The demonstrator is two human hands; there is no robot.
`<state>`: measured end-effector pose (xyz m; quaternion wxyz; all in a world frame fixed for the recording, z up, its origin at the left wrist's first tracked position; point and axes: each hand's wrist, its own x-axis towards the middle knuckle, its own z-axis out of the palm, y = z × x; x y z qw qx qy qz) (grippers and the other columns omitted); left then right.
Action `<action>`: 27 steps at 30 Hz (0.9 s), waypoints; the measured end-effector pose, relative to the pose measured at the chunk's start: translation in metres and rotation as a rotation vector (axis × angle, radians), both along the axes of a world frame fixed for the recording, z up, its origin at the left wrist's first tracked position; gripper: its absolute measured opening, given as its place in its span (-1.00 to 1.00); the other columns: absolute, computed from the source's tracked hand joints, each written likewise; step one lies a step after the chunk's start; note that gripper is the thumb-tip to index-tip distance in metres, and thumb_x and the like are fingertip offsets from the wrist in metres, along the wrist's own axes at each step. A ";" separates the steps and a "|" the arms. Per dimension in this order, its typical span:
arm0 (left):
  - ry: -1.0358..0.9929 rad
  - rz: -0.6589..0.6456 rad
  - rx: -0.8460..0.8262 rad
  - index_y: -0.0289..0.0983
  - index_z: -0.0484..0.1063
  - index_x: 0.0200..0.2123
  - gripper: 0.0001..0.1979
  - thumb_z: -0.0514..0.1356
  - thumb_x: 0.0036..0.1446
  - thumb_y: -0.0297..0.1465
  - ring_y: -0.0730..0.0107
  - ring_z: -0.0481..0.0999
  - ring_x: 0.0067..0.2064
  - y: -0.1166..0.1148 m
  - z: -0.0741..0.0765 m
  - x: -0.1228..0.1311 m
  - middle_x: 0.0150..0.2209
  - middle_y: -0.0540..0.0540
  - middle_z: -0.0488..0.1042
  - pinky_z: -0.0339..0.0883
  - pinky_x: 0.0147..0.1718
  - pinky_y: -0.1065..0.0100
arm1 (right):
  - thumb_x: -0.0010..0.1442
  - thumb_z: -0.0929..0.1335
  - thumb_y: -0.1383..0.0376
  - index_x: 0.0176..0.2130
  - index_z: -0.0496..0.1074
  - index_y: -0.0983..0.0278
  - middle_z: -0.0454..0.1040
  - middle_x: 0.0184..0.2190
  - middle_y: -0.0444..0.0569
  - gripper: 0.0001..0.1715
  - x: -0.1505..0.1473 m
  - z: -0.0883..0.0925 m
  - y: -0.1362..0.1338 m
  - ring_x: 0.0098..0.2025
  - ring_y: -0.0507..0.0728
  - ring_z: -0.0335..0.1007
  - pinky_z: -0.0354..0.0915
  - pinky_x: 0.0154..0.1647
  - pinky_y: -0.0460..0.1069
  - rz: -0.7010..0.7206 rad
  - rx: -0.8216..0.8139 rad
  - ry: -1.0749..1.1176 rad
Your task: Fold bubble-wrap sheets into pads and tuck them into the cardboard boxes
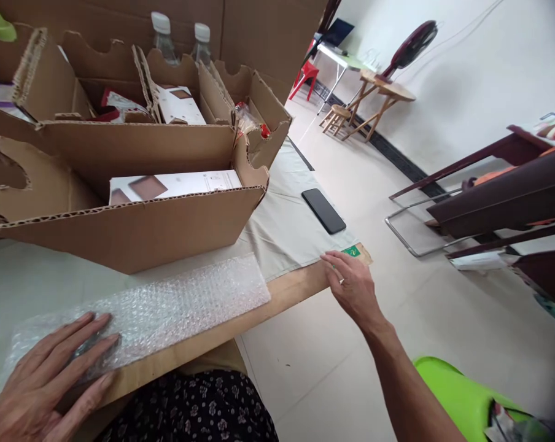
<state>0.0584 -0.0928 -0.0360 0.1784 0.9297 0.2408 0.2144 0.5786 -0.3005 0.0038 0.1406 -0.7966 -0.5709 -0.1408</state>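
A flat, clear bubble wrap sleeve (180, 313) lies along the near edge of the table. My left hand (56, 374) rests on its left end, fingers spread and lying flat. At the table's right corner, my right hand (351, 285) is over a green label or packet (352, 250), with fingers bent and a gap by the thumb. The hand hides part of this green piece, and I see nothing gripped. A black phone (323, 210) lies just beyond, on the pale cloth.
Behind the wrap stands an open cardboard bin (167, 236) with a white printed box (180, 184) in it. More cardboard bins and two bottles (162, 37) are farther back. A green plastic tub (461, 393) sits at lower right. Tiled floor lies beyond the table edge.
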 end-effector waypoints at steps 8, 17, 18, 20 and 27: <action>0.031 0.065 0.049 0.02 0.46 0.20 -0.63 0.17 0.36 -0.24 -0.13 0.36 0.38 -0.004 0.008 0.004 0.33 -0.06 0.43 0.24 0.36 -0.16 | 0.40 0.28 0.39 -0.20 0.59 0.20 0.66 -0.22 -0.01 -0.71 0.007 -0.006 0.018 -0.13 0.21 0.50 0.23 -0.05 0.11 0.110 -0.063 -0.102; 0.082 0.061 0.063 0.00 0.42 0.25 -0.57 0.21 0.33 -0.27 -0.05 0.36 0.38 -0.003 0.026 0.009 0.34 -0.08 0.42 0.36 0.27 -0.03 | 0.34 0.30 0.42 -0.25 0.57 0.21 0.65 -0.27 0.00 -0.74 0.000 0.002 0.013 -0.18 0.23 0.50 0.20 -0.07 0.14 0.127 0.002 -0.206; 0.070 0.086 0.061 -0.01 0.41 0.25 -0.57 0.20 0.33 -0.29 -0.04 0.35 0.38 -0.005 0.033 0.011 0.34 -0.08 0.42 0.34 0.29 -0.04 | 0.35 0.30 0.40 -0.22 0.58 0.22 0.65 -0.24 0.02 -0.75 -0.005 0.005 0.015 -0.19 0.23 0.50 0.21 -0.08 0.14 0.136 0.031 -0.223; 0.049 0.115 0.073 -0.05 0.40 0.26 -0.56 0.20 0.33 -0.36 -0.05 0.33 0.40 -0.011 0.048 0.014 0.33 -0.11 0.43 0.29 0.32 -0.07 | 0.38 0.31 0.38 -0.13 0.57 0.24 0.65 -0.19 0.05 -0.79 -0.021 0.012 0.023 -0.19 0.23 0.52 0.24 -0.09 0.14 0.162 0.099 -0.238; 0.075 0.174 0.037 -0.13 0.44 0.18 -0.62 0.21 0.32 -0.47 -0.08 0.31 0.41 -0.025 0.066 0.006 0.29 -0.18 0.47 0.24 0.34 -0.21 | 0.40 0.33 0.36 0.02 0.49 0.21 0.63 -0.05 0.06 -0.78 -0.103 0.030 0.056 -0.07 0.23 0.57 0.35 -0.06 0.12 0.537 0.058 0.079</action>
